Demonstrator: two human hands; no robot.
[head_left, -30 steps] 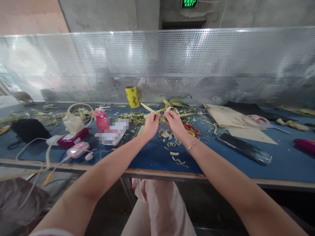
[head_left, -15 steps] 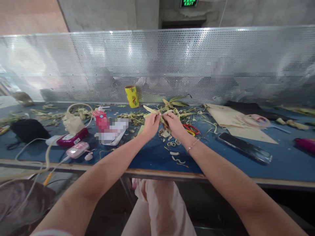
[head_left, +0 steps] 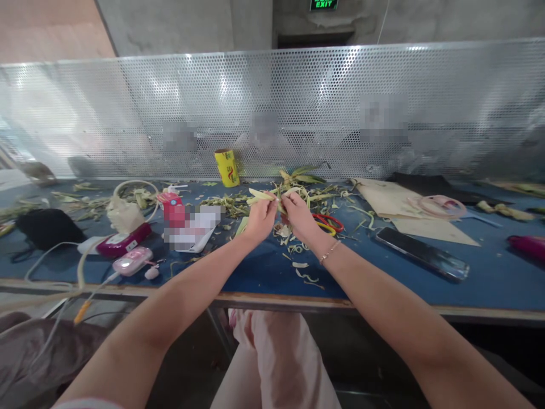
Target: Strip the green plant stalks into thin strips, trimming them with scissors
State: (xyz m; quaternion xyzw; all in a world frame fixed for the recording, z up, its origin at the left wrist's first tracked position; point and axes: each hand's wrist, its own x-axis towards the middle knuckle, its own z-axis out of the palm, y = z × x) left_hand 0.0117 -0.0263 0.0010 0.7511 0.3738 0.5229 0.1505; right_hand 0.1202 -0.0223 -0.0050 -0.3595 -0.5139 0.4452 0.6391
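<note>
My left hand [head_left: 261, 217] and my right hand [head_left: 299, 213] meet above the worktable, fingertips almost touching. Both are closed in a pinch on a pale green, husk-like leaf strip [head_left: 260, 195], whose broad end sticks out past my left fingers. The part between the fingertips is mostly hidden. Behind and around the hands lies a heap of shredded green leaf strips [head_left: 230, 205]. Thin curled peelings [head_left: 300, 265] are scattered below my right hand. Beside that hand are red and yellow loops [head_left: 330, 222], perhaps scissor handles.
A yellow roll [head_left: 227, 168] stands before the perforated metal screen [head_left: 298, 85]. At left are a red bottle-like item [head_left: 172, 209], white phone [head_left: 204, 233], purple box [head_left: 124, 241] and cables. A dark phone [head_left: 421, 254] and brown paper [head_left: 383, 199] lie at right.
The view has shifted slightly. Both hands stay pinched together on the leaf strip, with only small movements of the fingers.
</note>
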